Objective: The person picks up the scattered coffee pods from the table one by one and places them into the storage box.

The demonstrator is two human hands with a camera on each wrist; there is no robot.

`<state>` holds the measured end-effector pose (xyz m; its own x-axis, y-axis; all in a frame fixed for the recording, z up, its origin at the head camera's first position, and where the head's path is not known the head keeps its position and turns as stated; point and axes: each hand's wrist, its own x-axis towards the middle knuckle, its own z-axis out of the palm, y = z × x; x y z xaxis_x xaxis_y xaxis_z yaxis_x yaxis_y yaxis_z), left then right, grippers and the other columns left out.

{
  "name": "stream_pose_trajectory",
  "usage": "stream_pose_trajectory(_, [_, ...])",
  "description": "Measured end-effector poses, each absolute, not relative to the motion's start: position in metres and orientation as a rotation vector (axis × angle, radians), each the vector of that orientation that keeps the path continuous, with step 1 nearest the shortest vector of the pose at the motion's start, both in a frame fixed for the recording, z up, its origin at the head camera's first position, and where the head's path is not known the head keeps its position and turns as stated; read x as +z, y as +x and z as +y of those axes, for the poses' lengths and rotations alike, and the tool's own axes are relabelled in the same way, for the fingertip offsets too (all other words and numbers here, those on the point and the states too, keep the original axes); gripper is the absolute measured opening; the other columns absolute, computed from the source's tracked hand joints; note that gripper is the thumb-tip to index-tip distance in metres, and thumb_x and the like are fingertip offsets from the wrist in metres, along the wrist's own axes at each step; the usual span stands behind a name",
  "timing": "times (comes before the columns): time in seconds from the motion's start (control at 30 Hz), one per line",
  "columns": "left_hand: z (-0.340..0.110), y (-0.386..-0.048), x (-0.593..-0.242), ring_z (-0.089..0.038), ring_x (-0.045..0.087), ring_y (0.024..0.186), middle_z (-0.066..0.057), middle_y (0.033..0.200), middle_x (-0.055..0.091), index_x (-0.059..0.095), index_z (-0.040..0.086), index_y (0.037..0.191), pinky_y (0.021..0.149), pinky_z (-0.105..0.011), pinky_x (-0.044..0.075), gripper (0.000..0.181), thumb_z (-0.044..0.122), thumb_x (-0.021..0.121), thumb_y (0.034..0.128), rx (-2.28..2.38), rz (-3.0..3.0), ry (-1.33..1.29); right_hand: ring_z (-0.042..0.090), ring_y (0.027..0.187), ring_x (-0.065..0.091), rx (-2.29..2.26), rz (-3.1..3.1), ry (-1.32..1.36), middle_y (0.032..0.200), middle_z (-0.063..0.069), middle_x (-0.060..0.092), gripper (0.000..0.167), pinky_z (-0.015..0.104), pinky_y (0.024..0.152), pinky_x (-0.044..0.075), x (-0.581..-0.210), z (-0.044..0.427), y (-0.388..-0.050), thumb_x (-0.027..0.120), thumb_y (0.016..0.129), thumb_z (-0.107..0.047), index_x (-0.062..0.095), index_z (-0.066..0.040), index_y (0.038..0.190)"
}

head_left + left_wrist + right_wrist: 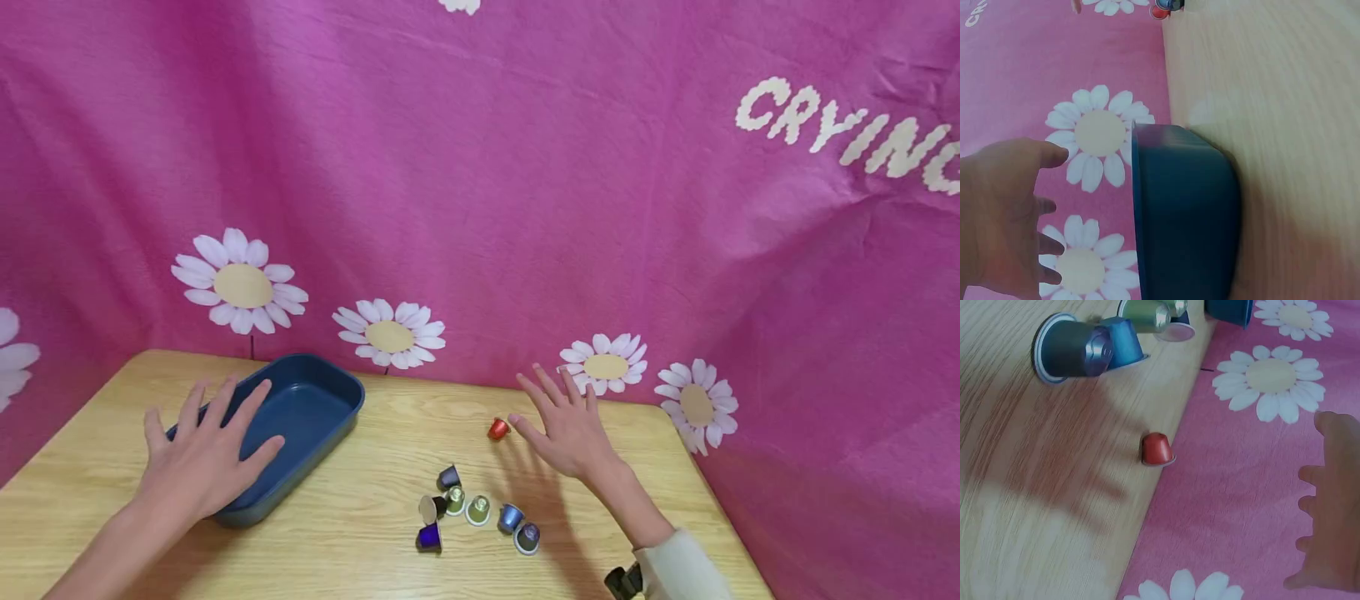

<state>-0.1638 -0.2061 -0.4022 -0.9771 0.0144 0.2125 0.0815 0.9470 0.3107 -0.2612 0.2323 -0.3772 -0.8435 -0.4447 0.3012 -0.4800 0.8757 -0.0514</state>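
Observation:
My left hand (197, 458), fingers spread, is held above the near left side of a dark blue rectangular tray (330, 442). In the left wrist view a gap separates that hand (1004, 219) from the tray (1188, 206). My right hand (567, 431) hovers over the table with its fingers apart, holding nothing. Closest to it is a red coffee capsule (498, 429), lying by itself. Nearer the front sit a dark grey capsule (448, 477), green capsules (477, 509), a tan-faced capsule (432, 508), a purple capsule (429, 538), a blue capsule (511, 518) and a dark capsule (528, 537).
The light wooden table (390, 450) meets a pink cloth backdrop (480, 208) printed with daisies and white letters. The cloth also rises along the right side. A small black object (624, 582) shows beside the right sleeve (682, 571).

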Motion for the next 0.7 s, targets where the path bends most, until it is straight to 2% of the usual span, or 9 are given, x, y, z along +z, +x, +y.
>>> stream_pose_trajectory(0.17, [-0.221,-0.152,-0.410,-0.061,0.014,0.132,-0.037,0.147,0.026,0.032,0.004,0.151,0.095,-0.084,-0.005,0.085,0.062,0.052,0.0936,-0.484,-2.857,0.074,0.045,0.147,0.019,0.198,-2.763,0.751,0.160,0.007,0.033,0.063,0.074,0.109,0.013,-0.376,0.219,-0.264,0.050,0.099,-0.054,0.044,-0.021,0.153])
stream_pose_trajectory(0.4, [-0.235,-0.136,-0.427,-0.063,0.015,0.129,-0.039,0.145,0.023,0.031,-0.004,0.148,0.093,-0.085,-0.002,0.084,0.052,0.061,0.0928,-0.495,-2.833,0.188,0.046,0.147,0.017,0.248,-2.752,0.876,0.161,0.009,0.031,0.062,0.073,0.109,0.014,-0.376,0.199,-0.266,0.047,0.101,-0.053,0.043,-0.019,0.153])
stream_pose_trajectory(0.7, [-0.243,-0.121,-0.446,-0.067,0.012,0.128,-0.043,0.146,0.016,0.023,-0.008,0.151,0.088,-0.087,0.000,0.093,0.061,0.051,0.0954,-0.572,-2.876,0.229,0.044,0.147,0.018,0.220,-2.769,1.021,0.161,0.007,0.031,0.062,0.070,0.110,0.018,-0.377,0.157,-0.275,0.043,0.101,-0.054,0.041,-0.022,0.154])
